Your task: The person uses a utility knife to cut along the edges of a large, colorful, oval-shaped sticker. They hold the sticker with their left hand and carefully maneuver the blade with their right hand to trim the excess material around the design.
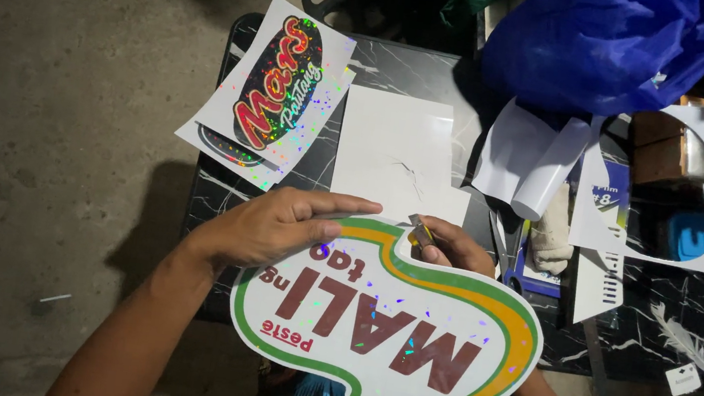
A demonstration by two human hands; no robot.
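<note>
The big sticker (390,328) looks cut free nearly all round; the left hand (276,229) presses it flat, fingers together, while the right hand (453,246) pinches a small knife (420,230) at its far notch.

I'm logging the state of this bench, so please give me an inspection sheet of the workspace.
Surface: black marbled table, mostly covered.
Job's things: large cut-out sticker with green and yellow border; small cutter.
Clutter: glittery sticker sheet, white sheets, blue plastic bag, white feather.
Hands: left hand flat on the sticker; right hand grips the cutter at its edge.
Cables: nothing seen.
Surroundings: bare concrete floor.
</note>
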